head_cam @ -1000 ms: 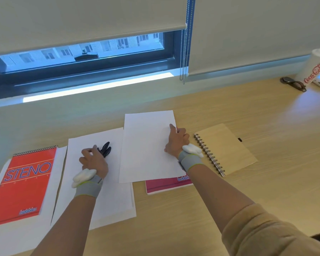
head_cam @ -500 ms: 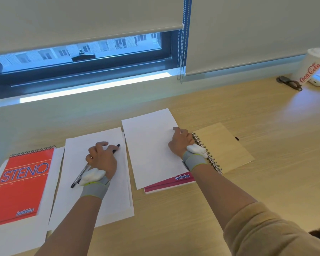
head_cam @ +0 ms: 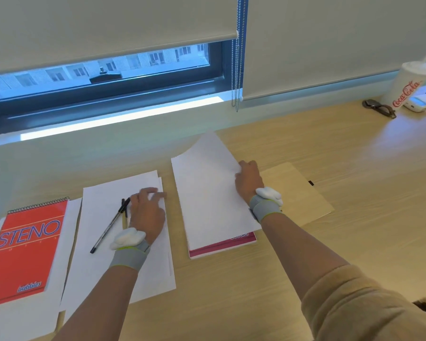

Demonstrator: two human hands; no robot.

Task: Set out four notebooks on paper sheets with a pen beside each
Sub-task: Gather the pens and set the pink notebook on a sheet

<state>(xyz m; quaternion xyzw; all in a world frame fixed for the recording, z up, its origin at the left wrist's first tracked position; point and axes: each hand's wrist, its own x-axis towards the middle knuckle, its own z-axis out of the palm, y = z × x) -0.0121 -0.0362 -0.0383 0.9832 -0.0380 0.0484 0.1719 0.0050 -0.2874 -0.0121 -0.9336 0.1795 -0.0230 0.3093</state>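
Paper sheet (head_cam: 207,198) in the right hand (head_cam: 249,183); the fingers curl over its right edge and grip it there, knuckles up; the far end of the sheet bows upward off the desk, the near end lies flat. Under it sits the pink notebook (head_cam: 221,246), only its near edge and a strip of the cover showing; just to the right lies the tan notebook (head_cam: 298,193), flat on the table (head_cam: 256,291), its left side hidden behind the hand and the grey wristband (head_cam: 266,207).

Over to the left hand (head_cam: 146,212); fingers stretched out and lying flat on the stack of sheets (head_cam: 96,193), fingertips near the stack's right edge, holding nothing; the pens (head_cam: 108,230) lie on the same stack just beside the hand's thumb side, black caps pointing away; whether the thumb touches them I cannot tell.

Further left, the red STENO notebook (head_cam: 27,249) rests squarely on its own white sheet (head_cam: 70,217), spiral at the far end.

Far right corner of the table: a Coca-Cola cup (head_cam: 407,87) with a straw, sunglasses (head_cam: 379,109) just beside it; behind everything, the window (head_cam: 103,70) under half-lowered blinds, a bead chain (head_cam: 236,70) hanging between them.
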